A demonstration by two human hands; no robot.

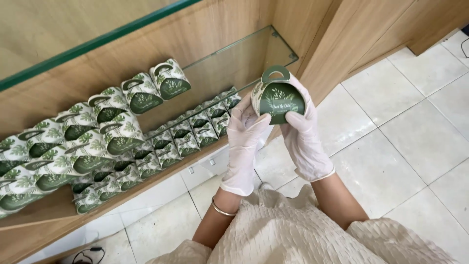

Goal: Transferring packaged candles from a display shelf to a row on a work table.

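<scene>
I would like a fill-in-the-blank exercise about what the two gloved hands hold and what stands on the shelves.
1. Both hands, the left hand and the right hand, wear thin white ____.
2. Together they hold one small green-and-white leaf-printed paper gift box with an arched ____ on top.
3. More such boxes stand in rows on the wooden shelf unit, under a ____ shelf plate.

Missing words: gloves; handle; glass

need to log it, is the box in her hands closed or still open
Closed: the green leaf-print box has its handle tabs joined on top, held between left hand and right hand.
</scene>
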